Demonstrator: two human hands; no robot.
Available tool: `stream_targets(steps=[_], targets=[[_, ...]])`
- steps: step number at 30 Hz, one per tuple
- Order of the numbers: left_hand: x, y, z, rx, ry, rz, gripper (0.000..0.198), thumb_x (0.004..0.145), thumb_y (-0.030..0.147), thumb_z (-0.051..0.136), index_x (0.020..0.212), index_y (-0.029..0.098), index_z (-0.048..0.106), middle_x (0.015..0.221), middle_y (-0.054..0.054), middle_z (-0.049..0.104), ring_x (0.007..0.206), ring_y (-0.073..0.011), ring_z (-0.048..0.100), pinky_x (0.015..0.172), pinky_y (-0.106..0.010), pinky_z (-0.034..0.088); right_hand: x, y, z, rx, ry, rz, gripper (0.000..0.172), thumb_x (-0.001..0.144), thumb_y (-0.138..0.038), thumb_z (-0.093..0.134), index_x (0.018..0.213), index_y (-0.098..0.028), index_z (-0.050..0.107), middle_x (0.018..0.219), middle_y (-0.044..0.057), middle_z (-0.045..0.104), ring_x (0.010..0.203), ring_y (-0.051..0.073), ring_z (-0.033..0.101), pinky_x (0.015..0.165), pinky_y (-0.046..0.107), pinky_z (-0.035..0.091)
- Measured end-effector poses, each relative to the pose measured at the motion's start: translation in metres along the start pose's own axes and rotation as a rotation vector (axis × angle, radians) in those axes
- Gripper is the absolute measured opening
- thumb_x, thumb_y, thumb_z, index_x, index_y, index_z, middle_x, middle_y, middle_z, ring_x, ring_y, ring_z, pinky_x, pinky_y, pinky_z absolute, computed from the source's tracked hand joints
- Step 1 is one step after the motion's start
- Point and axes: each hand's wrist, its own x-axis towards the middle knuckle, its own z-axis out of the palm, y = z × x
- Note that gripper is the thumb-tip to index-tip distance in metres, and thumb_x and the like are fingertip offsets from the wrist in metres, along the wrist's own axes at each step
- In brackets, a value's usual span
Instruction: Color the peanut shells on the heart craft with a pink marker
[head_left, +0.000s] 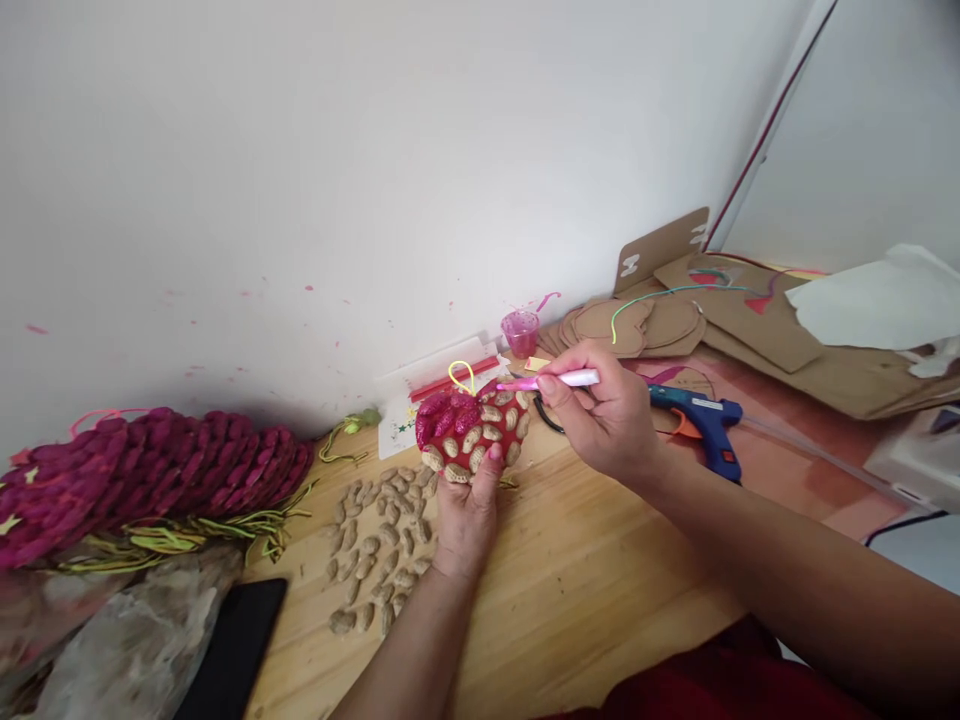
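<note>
My left hand (466, 515) holds up a red heart-like piece (491, 433) covered with peanut shells, its thumb on the front. The shells on its upper left are painted magenta, while the others keep their natural tan. A yellow cord loop (461, 376) rises from its top. Between the thumb and fingers of my right hand (600, 415) is a paintbrush (559, 381) with a white and pink handle, its tip at the piece's top edge. Loose peanuts (382, 540) lie on the wooden table, left of my left hand.
A cup of magenta paint (520, 333) stands by the wall. Stacked magenta pieces (172, 470) lie left, near a plastic bag (135, 640) and a black flat object (238, 640). On the right are a blue glue gun (709, 425) and cardboard cutouts (637, 325).
</note>
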Motion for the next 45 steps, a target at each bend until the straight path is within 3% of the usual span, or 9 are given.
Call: stream_targets(steps=[4, 16, 22, 26, 34, 45], targets=[[0.0005, 0.0020, 0.0001, 0.024, -0.001, 0.009, 0.034, 0.096, 0.039, 0.072, 0.124, 0.021, 0.075, 0.133, -0.009, 0.076, 0.131, -0.0244, 0.067, 0.124, -0.040, 0.040, -0.0009, -0.0008, 0.0009, -0.001, -0.004, -0.012, 0.005, 0.100, -0.023, 0.064, 0.097, -0.023, 0.060, 0.082, 0.000, 0.068, 0.064, 0.011, 0.059, 0.054, 0.026, 0.043], [-0.0003, 0.0003, 0.0008, -0.061, 0.013, -0.052, 0.047, 0.094, 0.043, 0.073, 0.135, 0.021, 0.070, 0.142, -0.009, 0.072, 0.139, -0.0256, 0.062, 0.125, -0.042, 0.039, -0.0015, 0.0001, 0.0010, -0.081, 0.016, -0.012, 0.007, 0.099, -0.027, 0.065, 0.095, -0.024, 0.060, 0.079, 0.000, 0.068, 0.060, 0.013, 0.058, 0.054, 0.029, 0.044], [-0.0007, 0.0020, 0.0012, -0.100, 0.018, -0.073, 0.045, 0.093, 0.043, 0.074, 0.130, 0.019, 0.072, 0.138, -0.011, 0.074, 0.134, -0.0270, 0.066, 0.124, -0.045, 0.041, 0.0002, -0.0002, -0.0003, -0.087, 0.002, -0.036, 0.005, 0.098, -0.024, 0.065, 0.095, -0.023, 0.061, 0.088, 0.004, 0.069, 0.077, 0.017, 0.065, 0.064, 0.032, 0.048], [-0.0016, 0.0018, 0.0012, -0.089, 0.026, -0.076, 0.045, 0.093, 0.044, 0.075, 0.131, 0.020, 0.072, 0.138, -0.012, 0.074, 0.137, -0.0275, 0.064, 0.125, -0.046, 0.039, 0.0013, 0.0005, -0.0015, -0.117, 0.020, -0.034, 0.006, 0.097, -0.024, 0.065, 0.093, -0.023, 0.061, 0.086, 0.003, 0.067, 0.074, 0.017, 0.062, 0.064, 0.033, 0.048], [-0.0012, 0.0018, 0.0015, -0.078, 0.012, -0.083, 0.044, 0.090, 0.045, 0.076, 0.127, 0.021, 0.075, 0.137, -0.009, 0.075, 0.133, -0.0263, 0.067, 0.123, -0.044, 0.041, -0.0012, -0.0021, 0.0016, -0.055, -0.065, -0.077, 0.004, 0.099, -0.025, 0.064, 0.097, -0.024, 0.061, 0.087, 0.003, 0.070, 0.077, 0.018, 0.063, 0.070, 0.035, 0.050], [-0.0013, 0.0043, 0.0022, -0.066, 0.036, -0.078, 0.046, 0.089, 0.046, 0.078, 0.126, 0.018, 0.074, 0.136, -0.012, 0.075, 0.131, -0.0265, 0.067, 0.123, -0.043, 0.041, -0.0009, -0.0006, 0.0021, -0.057, -0.073, -0.086, 0.004, 0.099, -0.023, 0.065, 0.098, -0.024, 0.062, 0.086, 0.002, 0.069, 0.080, 0.018, 0.064, 0.072, 0.034, 0.050]])
